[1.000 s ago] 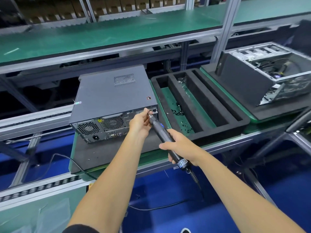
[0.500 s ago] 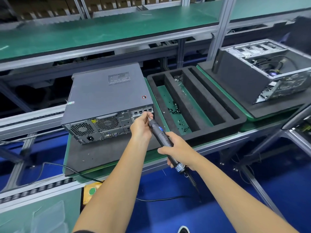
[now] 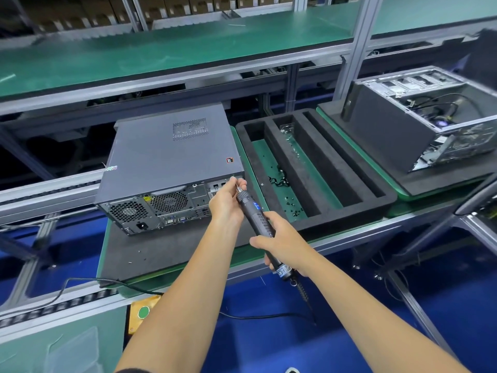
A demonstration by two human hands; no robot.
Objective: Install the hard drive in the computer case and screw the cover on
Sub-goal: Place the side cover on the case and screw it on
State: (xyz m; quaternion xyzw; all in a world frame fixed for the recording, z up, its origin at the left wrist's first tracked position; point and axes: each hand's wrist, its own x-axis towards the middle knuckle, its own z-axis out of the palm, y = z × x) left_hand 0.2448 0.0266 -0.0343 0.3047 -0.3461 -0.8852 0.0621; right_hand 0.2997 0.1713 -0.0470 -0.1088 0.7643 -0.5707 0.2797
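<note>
So we had the dark grey metal computer case (image 3: 172, 154) lying flat on a black foam mat (image 3: 161, 251), cover on top, rear panel with the two round fan grilles facing us. Our right hand (image 3: 282, 249) was wrapped round the lower part of the black corded electric screwdriver (image 3: 255, 216), fingers curled tight on the barrel, the tool tilted up and away to the left so its bit met the top right corner of the rear panel. Our left hand (image 3: 226, 203) sat right at that tip, thumb and fingertips pinching around the bit; we couldn't tell if a screw was in there, too small and hidden by the fingers.

Just beside the case on the right was a black foam tray with long slots (image 3: 322, 184), tiny dark screws scattered on its green floor. Further right, a second open grey case (image 3: 430, 125) with cables showing sat tilted on its own foam pad. No hard drive was visible anywhere.
</note>
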